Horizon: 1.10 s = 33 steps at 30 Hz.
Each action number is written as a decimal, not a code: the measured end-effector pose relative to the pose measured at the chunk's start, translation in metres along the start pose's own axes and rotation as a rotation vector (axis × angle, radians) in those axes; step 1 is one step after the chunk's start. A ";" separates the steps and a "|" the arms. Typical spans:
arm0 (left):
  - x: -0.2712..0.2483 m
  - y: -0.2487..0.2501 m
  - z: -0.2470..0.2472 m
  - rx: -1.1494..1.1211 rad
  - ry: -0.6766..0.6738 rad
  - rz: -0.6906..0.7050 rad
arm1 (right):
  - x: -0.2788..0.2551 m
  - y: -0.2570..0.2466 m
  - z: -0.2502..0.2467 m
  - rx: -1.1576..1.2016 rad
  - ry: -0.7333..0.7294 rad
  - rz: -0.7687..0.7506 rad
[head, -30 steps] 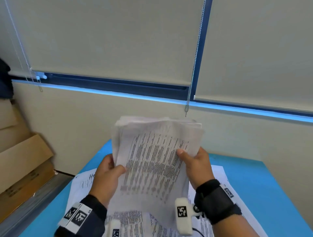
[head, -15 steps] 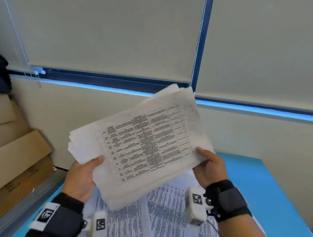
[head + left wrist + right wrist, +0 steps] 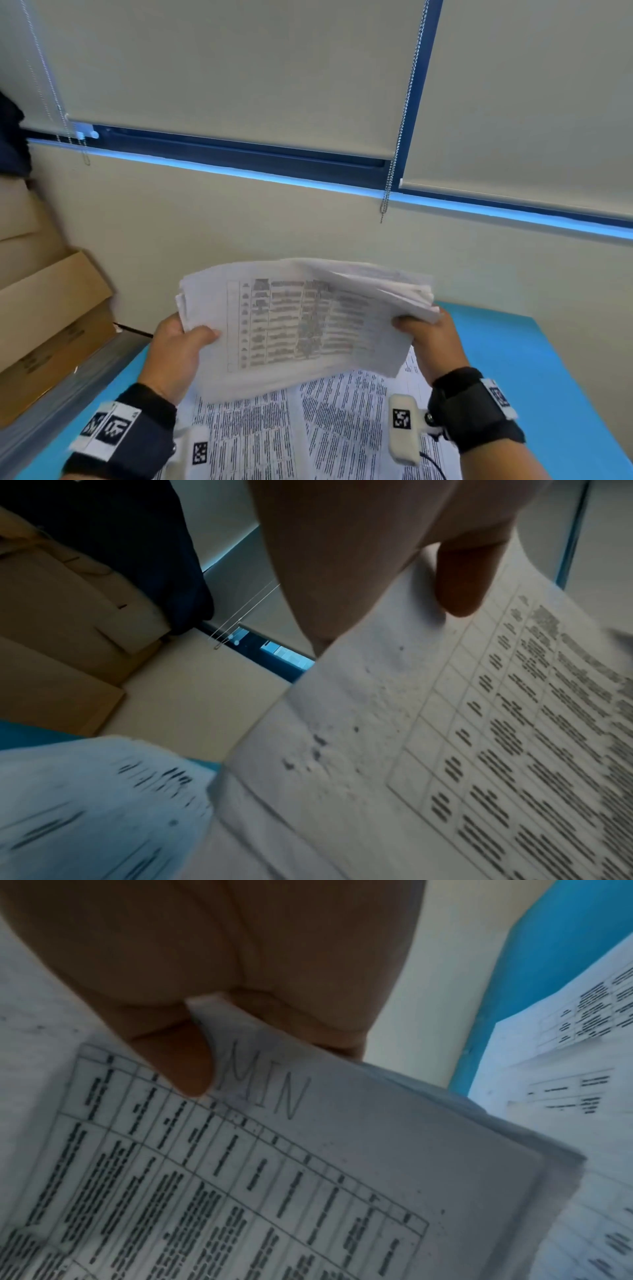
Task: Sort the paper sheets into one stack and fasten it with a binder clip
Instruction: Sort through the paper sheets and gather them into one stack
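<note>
A thick stack of printed paper sheets hangs in the air above the blue table, held landscape with a table of text facing me. My left hand grips its left edge, thumb on top. My right hand pinches the right edge, where the sheets fan apart; its thumb lies beside handwritten letters. More printed sheets lie loose on the table under the stack. No binder clip is in view.
Cardboard boxes are piled at the left beside the table. A beige wall and window blinds with bead chains stand close behind. Bare blue tabletop shows at the right.
The stack has dropped lower and levelled from tilted up at the right to nearly horizontal. A second ago it stood upright in portrait; both hands have kept hold throughout.
</note>
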<state>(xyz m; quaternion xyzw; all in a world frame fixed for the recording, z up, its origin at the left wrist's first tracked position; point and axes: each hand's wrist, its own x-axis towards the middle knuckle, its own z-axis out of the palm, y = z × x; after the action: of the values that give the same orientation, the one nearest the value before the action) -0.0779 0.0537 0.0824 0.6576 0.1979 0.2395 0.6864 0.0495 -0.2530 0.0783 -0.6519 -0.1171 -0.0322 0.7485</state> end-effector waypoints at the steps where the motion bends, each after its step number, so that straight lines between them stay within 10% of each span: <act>1: -0.001 -0.008 0.000 0.015 -0.011 -0.029 | -0.002 0.003 0.000 -0.006 0.014 0.006; 12: -0.002 -0.034 -0.002 0.060 -0.071 -0.141 | -0.008 0.012 0.004 -0.836 -0.078 -0.297; 21: 0.009 -0.034 -0.005 0.068 -0.018 -0.112 | -0.004 0.009 -0.002 -0.653 0.002 -0.135; 27: 0.012 0.025 -0.006 0.620 0.010 0.373 | -0.013 -0.059 0.015 -0.778 -0.153 -0.444; 33: -0.006 0.061 0.041 1.069 -0.425 0.554 | -0.025 -0.100 0.050 -0.863 -0.311 -0.700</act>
<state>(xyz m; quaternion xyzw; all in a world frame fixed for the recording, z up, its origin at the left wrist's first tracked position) -0.0627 0.0187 0.1454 0.9692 -0.0278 0.1407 0.2003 -0.0010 -0.2215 0.1755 -0.8176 -0.4109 -0.2267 0.3335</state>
